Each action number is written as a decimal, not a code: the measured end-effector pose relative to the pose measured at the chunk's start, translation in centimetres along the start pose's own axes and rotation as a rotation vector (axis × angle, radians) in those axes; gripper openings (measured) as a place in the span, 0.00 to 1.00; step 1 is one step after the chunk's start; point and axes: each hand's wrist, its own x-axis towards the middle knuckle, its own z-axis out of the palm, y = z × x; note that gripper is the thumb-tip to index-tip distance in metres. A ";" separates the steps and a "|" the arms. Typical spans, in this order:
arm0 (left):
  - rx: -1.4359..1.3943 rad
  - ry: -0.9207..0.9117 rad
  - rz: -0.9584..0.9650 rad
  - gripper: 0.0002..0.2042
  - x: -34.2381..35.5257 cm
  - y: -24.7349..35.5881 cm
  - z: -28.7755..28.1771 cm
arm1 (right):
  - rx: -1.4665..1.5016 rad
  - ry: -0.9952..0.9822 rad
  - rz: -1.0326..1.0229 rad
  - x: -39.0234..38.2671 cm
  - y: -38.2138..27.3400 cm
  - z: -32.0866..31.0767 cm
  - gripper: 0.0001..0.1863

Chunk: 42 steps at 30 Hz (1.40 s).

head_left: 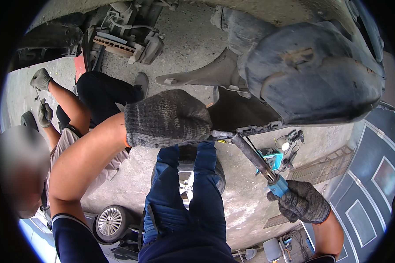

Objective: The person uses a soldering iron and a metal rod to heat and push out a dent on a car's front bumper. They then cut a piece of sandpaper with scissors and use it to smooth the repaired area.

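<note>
My left hand (169, 118), in a dark grey knit glove, is closed in a fist beside the lower edge of a black plastic panel (245, 107). Its fingertips are turned away, so what they grip is hidden. My right hand (306, 201), gloved alike, is wrapped around the blue end of a tool (278, 185) with a long, worn dark barrel. The barrel slants up and left, its tip at the panel's edge. Above hangs a big dark moulded vehicle part (314, 72), scuffed and dusty.
At left a co-worker crouches, gloved hands (41, 81) holding a thin rod. A brake disc and caliper (118, 46) show at the top. One wheel (185, 186) lies by my legs, another (111, 222) farther left. A teal crate (274, 161) and cords are on the floor; grey-blue doors (360, 193) stand right.
</note>
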 end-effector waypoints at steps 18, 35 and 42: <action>0.027 0.009 -0.022 0.09 -0.4 1.0 0.7 | -0.014 0.037 0.005 -0.4 -0.3 0.1 0.18; 0.042 -0.006 0.041 0.08 0.2 0.6 0.4 | -0.062 0.058 0.016 -0.4 -0.3 0.1 0.19; -0.007 -0.010 0.066 0.09 -0.2 0.4 0.1 | 0.045 -0.014 -0.004 -0.6 0.0 -0.4 0.23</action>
